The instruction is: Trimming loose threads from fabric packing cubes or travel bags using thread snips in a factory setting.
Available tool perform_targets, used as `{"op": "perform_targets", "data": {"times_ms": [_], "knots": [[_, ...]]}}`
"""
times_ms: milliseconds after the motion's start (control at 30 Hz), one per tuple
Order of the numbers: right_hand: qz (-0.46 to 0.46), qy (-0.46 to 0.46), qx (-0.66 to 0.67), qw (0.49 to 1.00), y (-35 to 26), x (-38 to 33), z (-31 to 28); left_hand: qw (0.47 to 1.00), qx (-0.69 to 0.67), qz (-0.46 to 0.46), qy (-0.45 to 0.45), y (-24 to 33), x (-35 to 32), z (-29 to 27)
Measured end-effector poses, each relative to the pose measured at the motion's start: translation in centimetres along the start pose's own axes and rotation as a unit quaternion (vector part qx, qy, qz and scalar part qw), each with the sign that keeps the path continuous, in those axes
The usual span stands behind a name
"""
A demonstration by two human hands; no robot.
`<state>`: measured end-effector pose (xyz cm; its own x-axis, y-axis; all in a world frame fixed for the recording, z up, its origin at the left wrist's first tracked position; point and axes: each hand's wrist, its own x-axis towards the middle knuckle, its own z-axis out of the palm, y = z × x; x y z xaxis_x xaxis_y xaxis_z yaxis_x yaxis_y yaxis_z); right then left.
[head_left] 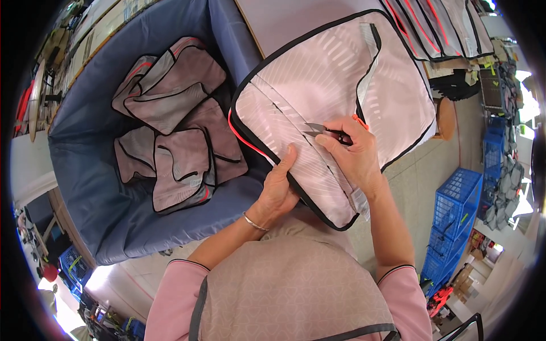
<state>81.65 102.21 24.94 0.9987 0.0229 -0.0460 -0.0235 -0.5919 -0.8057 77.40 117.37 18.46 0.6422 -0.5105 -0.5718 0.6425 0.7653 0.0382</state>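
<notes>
A pale pink patterned fabric panel (307, 85) with black binding lies slanted in front of me, one corner over my lap. My left hand (277, 187) is closed on its near left edge, thumb on top and fingers hidden underneath. My right hand (355, 148) is wrapped round small scissors (342, 136) with dark blades and a bit of orange at the handle. Their blades are parted and point left, just above a dark seam line running across the panel. A loose black-bound strip (368, 74) curves along the panel's far right part.
At left stands a large bin lined with blue cloth (85, 187), holding several similar pink pieces (182, 153). More panels with red trim (432, 28) are stacked at the far right. Blue plastic crates (455, 210) stand on the floor to my right, near a round wooden stool (446, 118).
</notes>
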Motion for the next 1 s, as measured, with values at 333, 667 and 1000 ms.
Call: {"op": "perform_targets", "data": {"times_ms": [333,667,1000], "knots": [[-0.176,0.043,-0.225,0.958,-0.4,-1.0,-0.6,1.000,-0.004,0.002,-0.016,-0.1,0.1,-0.3],[-0.219,0.026,-0.244,0.944,-0.1,-0.5,-0.7,0.999,0.039,0.015,-0.001,-0.4,0.0,0.0],[-0.261,-0.018,-0.299,0.918,-0.2,0.3,-1.1,0.999,0.031,0.007,0.005,-0.7,0.1,-0.3]]}}
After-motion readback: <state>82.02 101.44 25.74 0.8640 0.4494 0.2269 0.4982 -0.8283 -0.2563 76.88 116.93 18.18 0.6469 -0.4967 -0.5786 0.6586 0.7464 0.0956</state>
